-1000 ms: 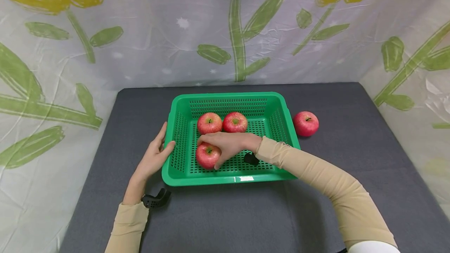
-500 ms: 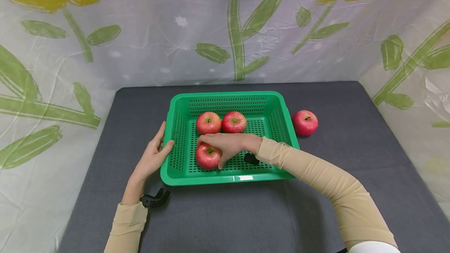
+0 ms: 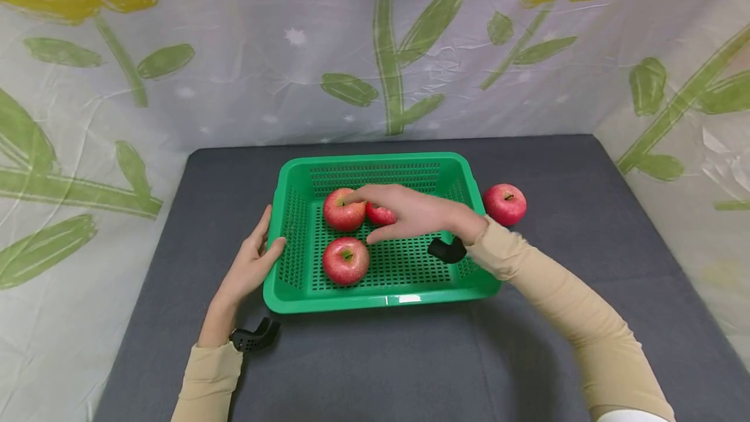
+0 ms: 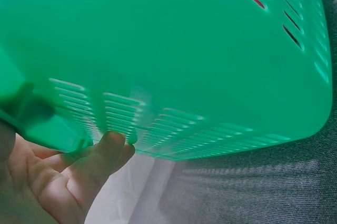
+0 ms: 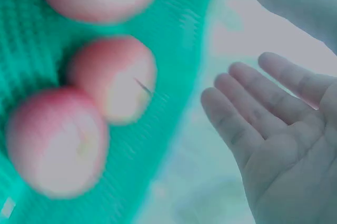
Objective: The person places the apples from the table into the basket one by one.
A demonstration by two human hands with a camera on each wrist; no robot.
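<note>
A green perforated plastic basket [image 3: 346, 305] holds three red apples. One apple [image 3: 346, 262] sits toward its front left; a second apple [image 3: 340, 212] is behind that. The third apple [image 3: 379, 215] lies beside the second, partly hidden by my right hand [image 3: 412, 211]. That hand hovers over the basket with its fingers extended and nothing in it; in the right wrist view the palm [image 5: 295, 166] shows bare. My left hand [image 3: 249, 267] holds the basket's left rim, thumb over the edge and fingers along the outside. The left wrist view shows fingers [image 4: 92, 168] against the slotted wall [image 4: 158, 129].
Another red apple [image 3: 505, 204] rests on the dark grey tabletop [image 3: 375, 370], just outside the basket's right side. Behind and beside the table hangs a pale sheet [image 3: 246, 83] with yellow flowers and green leaves. A black wrist device [image 3: 256, 335] is on each arm.
My right hand has let go of the front-left apple and risen up, back and to the right. That apple stays in the basket. My left hand keeps its place on the rim.
</note>
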